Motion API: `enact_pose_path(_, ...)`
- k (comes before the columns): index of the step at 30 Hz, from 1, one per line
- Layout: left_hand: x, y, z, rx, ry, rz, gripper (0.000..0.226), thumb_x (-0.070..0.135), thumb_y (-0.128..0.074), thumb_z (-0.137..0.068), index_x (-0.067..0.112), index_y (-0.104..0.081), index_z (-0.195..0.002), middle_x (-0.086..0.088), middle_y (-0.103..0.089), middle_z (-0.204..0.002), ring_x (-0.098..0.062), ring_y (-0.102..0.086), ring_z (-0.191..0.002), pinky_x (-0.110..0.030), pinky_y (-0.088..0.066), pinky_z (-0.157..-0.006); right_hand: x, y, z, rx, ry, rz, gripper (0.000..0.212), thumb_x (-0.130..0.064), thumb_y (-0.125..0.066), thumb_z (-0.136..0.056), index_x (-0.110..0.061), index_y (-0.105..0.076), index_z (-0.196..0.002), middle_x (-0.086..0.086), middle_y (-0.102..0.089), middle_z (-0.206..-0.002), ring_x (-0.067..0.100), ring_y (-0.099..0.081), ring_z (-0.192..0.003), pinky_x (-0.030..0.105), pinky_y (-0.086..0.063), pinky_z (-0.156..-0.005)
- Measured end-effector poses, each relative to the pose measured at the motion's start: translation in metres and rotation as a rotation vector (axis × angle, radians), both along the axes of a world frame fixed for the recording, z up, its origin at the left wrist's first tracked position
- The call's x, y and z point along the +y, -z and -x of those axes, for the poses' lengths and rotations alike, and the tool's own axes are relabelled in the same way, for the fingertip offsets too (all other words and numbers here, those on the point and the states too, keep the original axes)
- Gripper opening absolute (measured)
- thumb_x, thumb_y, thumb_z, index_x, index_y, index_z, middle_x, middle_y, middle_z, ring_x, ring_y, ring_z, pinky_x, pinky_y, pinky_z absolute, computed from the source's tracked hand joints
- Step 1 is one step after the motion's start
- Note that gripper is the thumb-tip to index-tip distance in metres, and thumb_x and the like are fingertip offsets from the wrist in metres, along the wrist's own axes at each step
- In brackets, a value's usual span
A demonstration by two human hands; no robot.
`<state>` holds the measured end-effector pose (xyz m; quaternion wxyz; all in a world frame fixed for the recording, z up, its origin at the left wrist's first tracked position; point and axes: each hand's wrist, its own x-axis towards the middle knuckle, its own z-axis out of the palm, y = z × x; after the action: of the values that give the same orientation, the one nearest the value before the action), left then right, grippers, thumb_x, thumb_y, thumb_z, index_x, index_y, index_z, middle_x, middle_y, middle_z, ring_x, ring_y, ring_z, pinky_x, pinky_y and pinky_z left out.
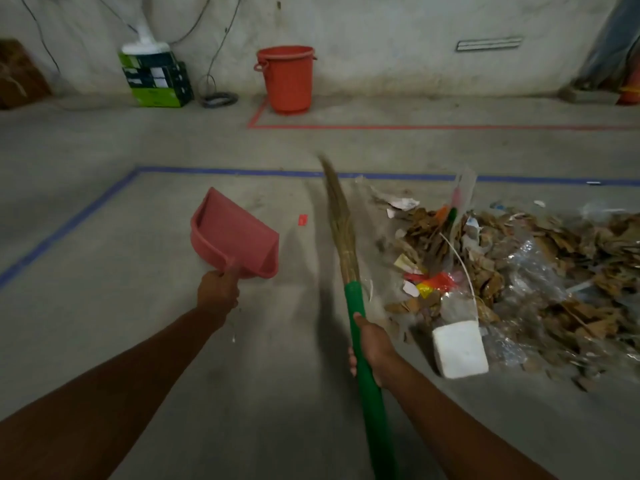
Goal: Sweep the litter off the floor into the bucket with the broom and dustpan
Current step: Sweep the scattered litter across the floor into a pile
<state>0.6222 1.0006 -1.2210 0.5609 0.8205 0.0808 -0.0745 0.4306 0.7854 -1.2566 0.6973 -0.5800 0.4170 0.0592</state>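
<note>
We held both arms stretched forward. Our left hand was clamped around the handle of the pink dustpan, which hung tilted above the floor with its open mouth turned up and to the left. Our right hand gripped the broom by its green handle, fingers wrapped round it, the straw bristles pointing away from us and blurred.

The litter, dry leaves, clear plastic, paper and a white block, lay heaped just right of the broom, inside a blue tape outline on the grey concrete. A small red scrap lay apart, between dustpan and broom. The orange bucket stood well away against the far wall, at the corner of a red tape outline, with stacked boxes and a coiled cable to its left.
</note>
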Motion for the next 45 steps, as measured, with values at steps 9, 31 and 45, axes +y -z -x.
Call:
enact_pose_path(9, -0.006, 0.031, -0.02, -0.052, -0.034, -0.038, 0.062, 0.06, -0.053, -0.097, 0.004, -0.054, -0.069, -0.012, -0.055, -0.061, -0.023, -0.05, -0.046, -0.025, -0.037, -0.044, 0.012, 0.009, -0.062, 0.102, -0.108, -0.066, 0.027, -0.034, -0.046, -0.106, -0.007, -0.052, -0.103, 0.01, -0.051, -0.068, 0.019, -0.048, -0.049, 0.026, -0.044, -0.043)
enact_pose_path(31, -0.222, 0.01, 0.059, 0.051, 0.286, 0.046, 0.046, 0.05, -0.057, -0.099, 0.012, -0.048, -0.074, -0.013, -0.046, -0.066, -0.018, -0.036, -0.041, -0.015, -0.023, -0.032, -0.221, -0.023, 0.105, 0.12, 0.327, 0.02, 0.034, -0.03, -0.049, -0.104, -0.007, -0.051, -0.08, 0.007, -0.046, -0.052, 0.019, -0.043, -0.04, 0.025, -0.038, -0.041)
enact_pose_path(45, -0.347, -0.033, 0.126, 0.007, 0.401, 0.052, 0.053, 0.055, -0.056, -0.097, 0.013, -0.046, -0.067, -0.01, -0.048, -0.06, -0.015, -0.037, -0.034, -0.017, -0.024, -0.034, -0.344, -0.078, 0.171, 0.122, 0.436, 0.123, 0.032, -0.033, -0.045, -0.106, -0.005, -0.051, -0.091, 0.01, -0.051, -0.062, 0.02, -0.047, -0.044, 0.024, -0.041, -0.038)
